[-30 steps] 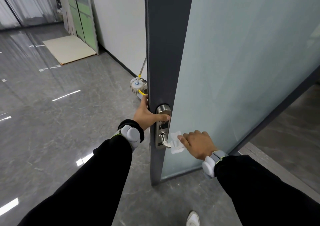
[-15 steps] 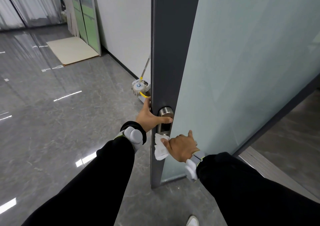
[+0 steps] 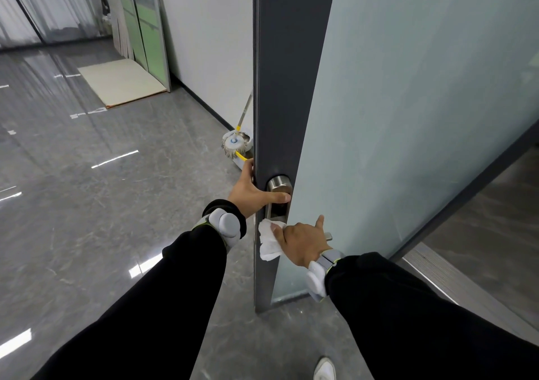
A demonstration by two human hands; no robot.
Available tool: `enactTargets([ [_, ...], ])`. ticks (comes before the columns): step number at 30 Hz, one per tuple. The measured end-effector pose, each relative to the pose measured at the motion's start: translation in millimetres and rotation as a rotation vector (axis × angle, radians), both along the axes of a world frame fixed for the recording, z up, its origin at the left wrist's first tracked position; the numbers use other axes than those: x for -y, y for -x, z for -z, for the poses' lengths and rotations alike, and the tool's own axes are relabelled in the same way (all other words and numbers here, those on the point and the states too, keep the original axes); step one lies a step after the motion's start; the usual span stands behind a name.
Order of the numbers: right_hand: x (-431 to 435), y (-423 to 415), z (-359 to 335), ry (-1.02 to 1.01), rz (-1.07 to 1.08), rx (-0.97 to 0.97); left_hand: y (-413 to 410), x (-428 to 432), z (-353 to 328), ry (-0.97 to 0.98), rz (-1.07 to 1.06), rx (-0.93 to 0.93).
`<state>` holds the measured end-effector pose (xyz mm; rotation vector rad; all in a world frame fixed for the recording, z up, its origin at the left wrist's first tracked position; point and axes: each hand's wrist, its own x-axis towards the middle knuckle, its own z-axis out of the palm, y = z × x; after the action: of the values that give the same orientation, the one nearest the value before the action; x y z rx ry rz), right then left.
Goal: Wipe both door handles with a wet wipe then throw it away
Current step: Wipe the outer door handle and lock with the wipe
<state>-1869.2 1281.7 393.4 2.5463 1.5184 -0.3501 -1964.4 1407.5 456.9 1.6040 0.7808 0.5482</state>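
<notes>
Two hands work at the edge of a dark-framed glass door (image 3: 408, 117) standing ajar. The left hand (image 3: 253, 194) grips the door's edge, its fingers wrapped around the far side out of sight and its thumb lying across the lock plate (image 3: 277, 201) just under the round steel cylinder (image 3: 279, 182). The right hand (image 3: 300, 241) is closed over the near handle (image 3: 328, 236), of which only the tip shows past the knuckles, and it presses a crumpled white wipe (image 3: 269, 241) against the frame just below the lock plate; its thumb sticks up free. The far-side handle is hidden behind the door. Both arms wear black sleeves with grey wrist devices. A mop (image 3: 234, 143) leans at the wall (image 3: 210, 29) beyond the door, and glass panels (image 3: 145, 21) lean further back on the grey floor (image 3: 102, 204). A white shoe (image 3: 324, 369) shows at the bottom.
</notes>
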Motion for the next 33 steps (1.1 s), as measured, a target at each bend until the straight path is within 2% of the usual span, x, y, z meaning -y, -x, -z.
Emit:
enactTargets([
  [8,22,3,-2,-0.010,-0.072,0.165,2,0,0,-0.010,0.004,-0.007],
  [17,38,-32,4,-0.050,-0.003,0.121,1,1,1,-0.010,-0.009,0.000],
  [23,50,-57,13,-0.093,0.083,-0.015,1,0,1,0.003,-0.009,-0.002],
  [33,51,-67,10,-0.038,-0.049,0.067,1,2,2,-0.001,-0.020,0.014],
])
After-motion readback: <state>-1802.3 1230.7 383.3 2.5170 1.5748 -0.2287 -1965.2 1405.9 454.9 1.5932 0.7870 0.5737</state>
